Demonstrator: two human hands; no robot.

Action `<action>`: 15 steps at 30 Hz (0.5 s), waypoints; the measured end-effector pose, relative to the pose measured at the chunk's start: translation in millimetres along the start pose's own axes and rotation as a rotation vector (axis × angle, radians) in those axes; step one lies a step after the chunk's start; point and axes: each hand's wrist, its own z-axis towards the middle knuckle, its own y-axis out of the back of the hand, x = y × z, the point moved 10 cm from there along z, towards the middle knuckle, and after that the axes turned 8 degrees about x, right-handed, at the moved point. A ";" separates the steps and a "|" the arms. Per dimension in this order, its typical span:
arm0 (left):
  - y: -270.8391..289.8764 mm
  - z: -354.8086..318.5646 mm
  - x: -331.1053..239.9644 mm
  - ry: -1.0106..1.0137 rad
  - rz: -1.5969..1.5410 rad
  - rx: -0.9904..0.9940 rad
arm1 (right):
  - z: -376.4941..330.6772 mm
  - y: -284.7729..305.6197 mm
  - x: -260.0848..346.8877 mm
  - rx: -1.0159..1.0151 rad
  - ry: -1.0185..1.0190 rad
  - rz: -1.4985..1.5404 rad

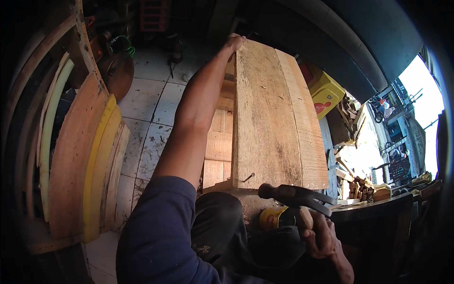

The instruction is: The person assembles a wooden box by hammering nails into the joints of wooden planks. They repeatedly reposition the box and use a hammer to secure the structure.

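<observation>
Head view shows your left hand (234,41) clamped on the far end of a pale, rough plank (269,113) in front of you, a bent nail (248,177) at its near edge. Your right hand (321,236) grips a claw hammer (293,195). Below sits a round yellow can (273,218); a yellow box (326,92) lies beyond.

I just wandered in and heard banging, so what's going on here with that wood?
A person is working on a wooden board panel. Their left hand grips its far top edge to steady it, while the right hand holds a claw hammer just below the near edge. A bent nail sticks out near the panel's lower corner, close to the hammer head. More planks lean at the left on the tiled floor.
</observation>
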 end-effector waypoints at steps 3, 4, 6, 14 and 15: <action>-37.4 -13.5 -0.7 -0.010 -0.025 -0.035 | -61.4 67.3 13.1 -0.525 0.323 0.866; -35.6 -11.4 -2.4 -0.015 -0.006 -0.036 | -64.8 78.6 24.7 -0.510 0.449 0.966; -68.2 -5.1 -4.3 -0.027 -0.031 0.004 | -72.8 98.0 64.8 -0.478 0.590 0.957; -31.4 -24.5 -7.9 0.024 -0.017 -0.101 | -54.7 106.7 81.2 -0.037 -0.047 0.533; -47.9 -25.0 -22.5 0.014 -0.028 -0.084 | -80.3 113.7 64.6 -0.081 0.056 0.686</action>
